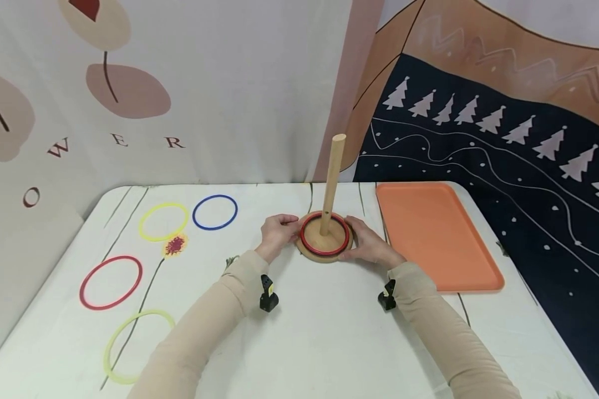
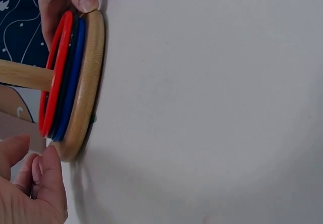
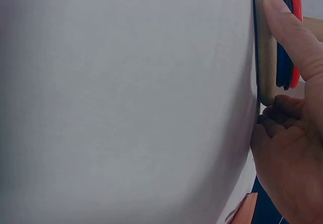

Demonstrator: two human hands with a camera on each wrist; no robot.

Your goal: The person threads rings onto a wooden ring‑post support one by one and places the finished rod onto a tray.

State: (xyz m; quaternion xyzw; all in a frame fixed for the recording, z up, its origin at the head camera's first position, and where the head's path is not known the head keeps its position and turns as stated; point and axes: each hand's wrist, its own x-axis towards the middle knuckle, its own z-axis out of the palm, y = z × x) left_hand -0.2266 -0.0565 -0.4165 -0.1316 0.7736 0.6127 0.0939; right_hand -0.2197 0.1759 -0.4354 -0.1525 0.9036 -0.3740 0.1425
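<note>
A wooden ring-toss stand [image 1: 333, 172] with an upright post stands at the table's far middle. Stacked on its round base [image 2: 90, 77] are a blue ring [image 2: 76, 62], a dark ring [image 2: 64, 90] and, on top, a red ring [image 2: 63, 57]. My right hand [image 1: 371, 244] grips the base from the right, thumb on its rim and fingers curled at its edge. On the other side my left hand [image 1: 278, 235] is at the base's left edge, with thumb and fingers apart and nothing between them.
Left on the table lie a yellow ring [image 1: 141, 228], a blue ring [image 1: 193, 216], a pinkish-red ring [image 1: 82, 285] and a pale yellow-green ring [image 1: 107, 354]. An orange tray [image 1: 436, 238] lies right of the stand. Patterned cloth hangs behind the table.
</note>
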